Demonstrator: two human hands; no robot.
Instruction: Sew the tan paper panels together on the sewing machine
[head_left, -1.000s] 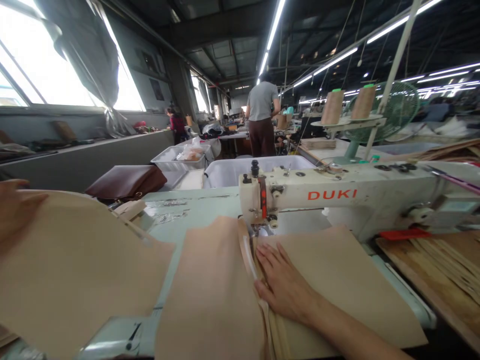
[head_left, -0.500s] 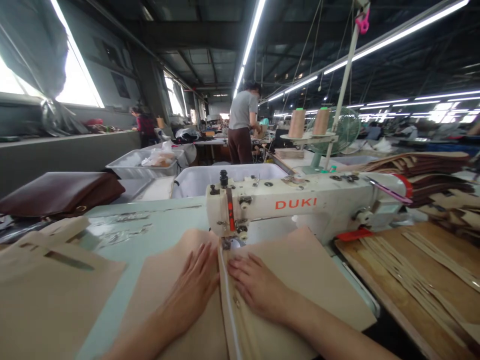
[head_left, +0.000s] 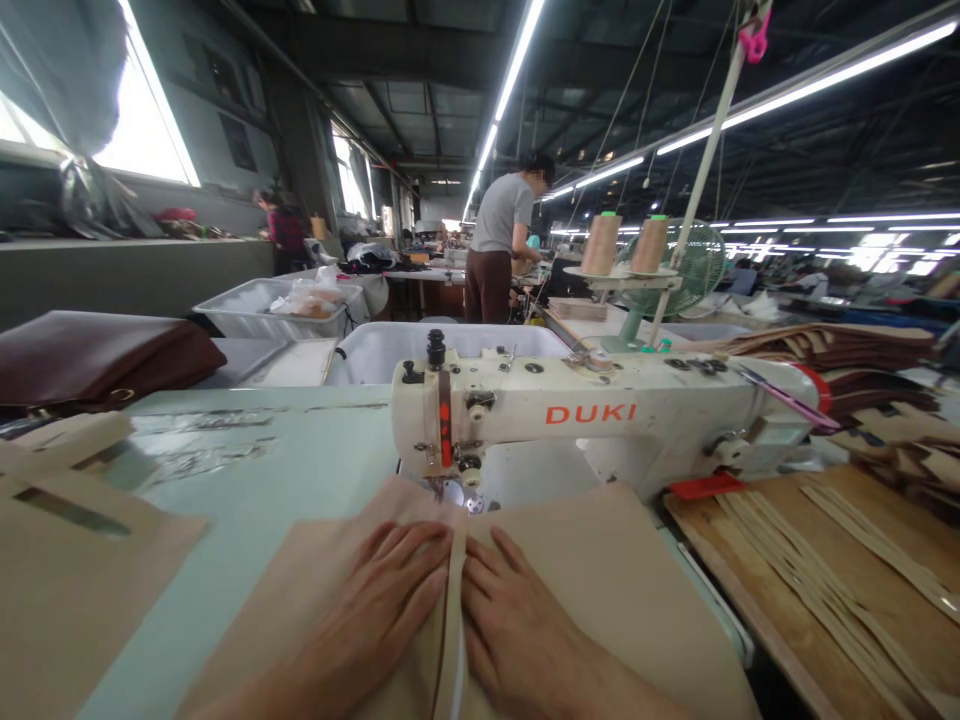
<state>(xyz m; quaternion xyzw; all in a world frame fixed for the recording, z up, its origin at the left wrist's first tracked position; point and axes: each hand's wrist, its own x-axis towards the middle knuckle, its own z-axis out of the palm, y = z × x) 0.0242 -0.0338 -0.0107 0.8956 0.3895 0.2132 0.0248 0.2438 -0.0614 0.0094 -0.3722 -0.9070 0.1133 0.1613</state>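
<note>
A large beige panel, leather-like, spreads in front of the sewing machine on both sides of a raised seam with a narrow pale strip. My left hand lies over the left part, its fingertips against the seam. On the other side my right hand rests palm down, fingers stretched along the strip. The panel's far edge sits just on the near side of the presser foot and needle area, apart from it as far as I can see. The undersides of both hands are hidden.
Another beige piece with a slot lies left on the pale green table. At right, a wooden board carries several thin strips. White bins and a brown bag stand behind. A person stands farther back.
The panel has come toward me, out from under the presser foot area. Both hands have moved nearer with it and closer together at the seam. The view has shifted slightly.
</note>
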